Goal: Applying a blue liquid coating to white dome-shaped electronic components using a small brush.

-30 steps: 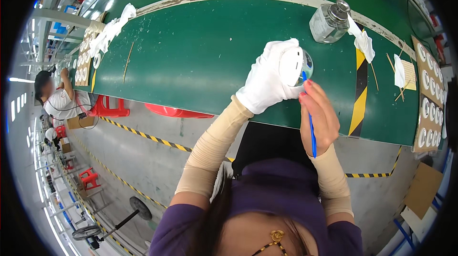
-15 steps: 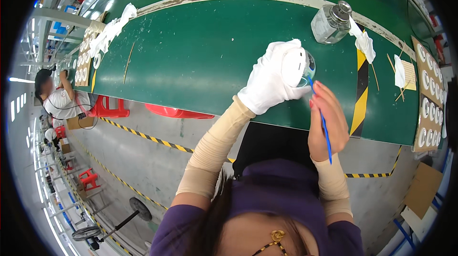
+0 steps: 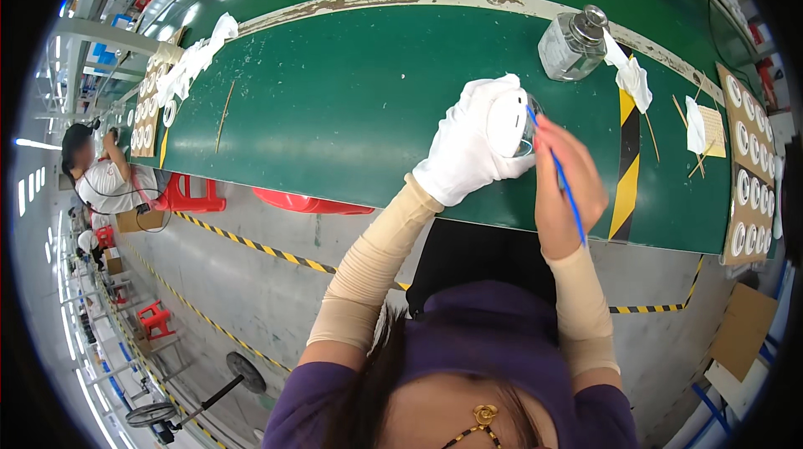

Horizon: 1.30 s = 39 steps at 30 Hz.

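In a white glove, my left hand (image 3: 468, 143) is closed round a round white part with a clear dome (image 3: 506, 124), its flat white face with small dark slots turned toward me. My bare right hand (image 3: 571, 181) grips a thin blue pen-like stick (image 3: 567, 185). The upper tip of the stick is at the edge of the white part, by one of the slots; whether it touches I cannot tell. My right fingers partly cover the clear side of the part.
Beyond my hands on the green table (image 3: 335, 106) stands a glass jar with a metal top (image 3: 573, 46). White cloths (image 3: 633, 83) and thin wooden sticks lie to its right. A cardboard tray of white rings (image 3: 747, 169) is at far right. A co-worker (image 3: 104, 169) sits at far left.
My right hand has moved up slightly with the blue stick, whose tip shifted from the part's lower right side to higher on its edge. My left hand keeps its hold.
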Available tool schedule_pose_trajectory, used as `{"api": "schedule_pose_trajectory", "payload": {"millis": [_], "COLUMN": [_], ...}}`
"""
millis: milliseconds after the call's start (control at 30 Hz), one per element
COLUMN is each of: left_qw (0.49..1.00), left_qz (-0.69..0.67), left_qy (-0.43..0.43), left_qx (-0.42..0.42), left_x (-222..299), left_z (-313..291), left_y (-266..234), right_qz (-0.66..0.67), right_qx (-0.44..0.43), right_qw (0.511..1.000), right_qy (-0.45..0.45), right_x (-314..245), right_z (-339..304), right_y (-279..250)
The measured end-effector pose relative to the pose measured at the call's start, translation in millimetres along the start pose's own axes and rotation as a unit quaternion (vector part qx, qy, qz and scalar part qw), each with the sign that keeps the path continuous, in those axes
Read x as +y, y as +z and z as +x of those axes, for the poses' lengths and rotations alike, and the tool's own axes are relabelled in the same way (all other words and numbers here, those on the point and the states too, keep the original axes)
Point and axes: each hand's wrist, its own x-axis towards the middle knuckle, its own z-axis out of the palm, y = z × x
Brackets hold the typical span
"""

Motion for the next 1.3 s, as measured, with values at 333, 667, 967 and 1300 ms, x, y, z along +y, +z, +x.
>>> {"api": "schedule_pose_trajectory", "payload": {"millis": [333, 667, 967, 1300], "left_qw": [0.999, 1.0, 1.0, 0.992], "left_qz": [0.023, -0.024, -0.023, 0.008], "left_qy": [0.021, -0.001, 0.004, 0.111], "left_qx": [0.009, 0.003, 0.005, -0.051], "left_x": [1, 0, 3, -4], "left_z": [-1, 0, -1, 9], "left_y": [0, 2, 0, -10], "right_qz": [0.04, 0.128, 0.081, 0.129], "right_qx": [-0.004, 0.013, -0.003, 0.019], "right_qw": [0.997, 0.982, 0.988, 0.979], "right_qy": [0.058, 0.14, 0.128, 0.155], "right_x": [-1, 4, 1, 6], "right_z": [10, 9, 6, 10], "right_y": [-2, 1, 2, -1]}}
